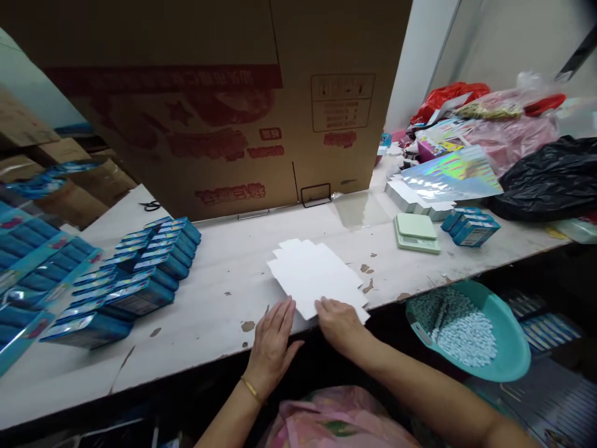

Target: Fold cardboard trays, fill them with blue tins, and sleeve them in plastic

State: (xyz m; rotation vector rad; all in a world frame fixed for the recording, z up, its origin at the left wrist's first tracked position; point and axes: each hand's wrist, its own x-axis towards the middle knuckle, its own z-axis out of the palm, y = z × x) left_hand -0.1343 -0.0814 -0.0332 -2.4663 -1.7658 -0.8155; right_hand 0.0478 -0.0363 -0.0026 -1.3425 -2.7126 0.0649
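Note:
A flat white carton blank (317, 274) with stepped tabs lies near the front edge of the white table (214, 292). At its near left corner is my left hand (272, 339), fingers stretched forward and thumb held apart, with the fingertips close to or touching the card. My right hand (342, 323) has its fingers bent over the near edge of the blank; its thumb is hidden. Whether several blanks lie stacked there, I cannot tell.
Blue small boxes (153, 267) stand in rows at left. A large cardboard carton (233, 124) stands behind. At right are a pale green scale (415, 231), more blue boxes (470, 226), a stack of white cartons (415, 198) and a black bag (550, 180). Below sits a teal basin (513, 336) of small pale pieces.

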